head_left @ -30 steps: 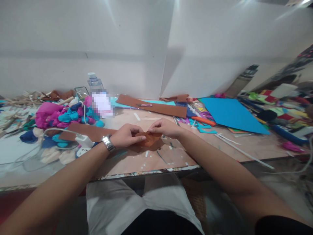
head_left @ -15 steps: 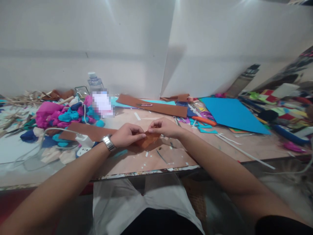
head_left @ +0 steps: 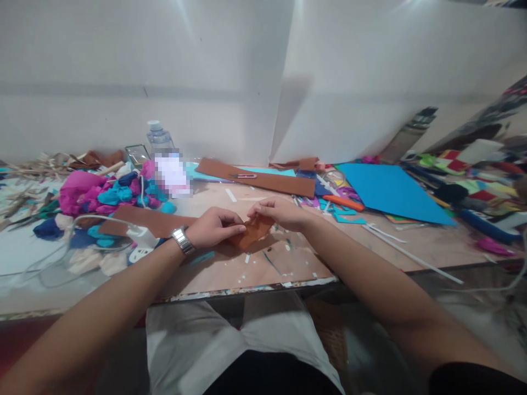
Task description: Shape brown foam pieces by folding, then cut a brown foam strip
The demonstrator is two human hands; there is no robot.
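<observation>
A small folded piece of brown paper (head_left: 248, 237) is held just above the table. My left hand (head_left: 214, 227), with a metal watch at the wrist, pinches its left side between thumb and fingers. On the right side, my right hand (head_left: 276, 214) has its fingers curled at the paper's upper edge; the thumb is partly hidden. A longer brown strip (head_left: 156, 222) lies to the left, its right end passing behind my left hand. Beyond my hands, a wide brown strip (head_left: 280, 184) carries a small pink cutter (head_left: 246, 176).
Crumpled pink and blue paper (head_left: 84, 189) and a white plug (head_left: 143, 237) with cables lie left. A bottle (head_left: 160, 137) stands behind a phone (head_left: 172, 174). Right are an orange-handled tool (head_left: 343, 203), a blue sheet (head_left: 397, 192) and white strips (head_left: 415, 256).
My right hand has shifted slightly and its fingers have moved along the upper edge, uncovering more of the small brown paper. My left hand keeps its pinch in nearly the same place.
</observation>
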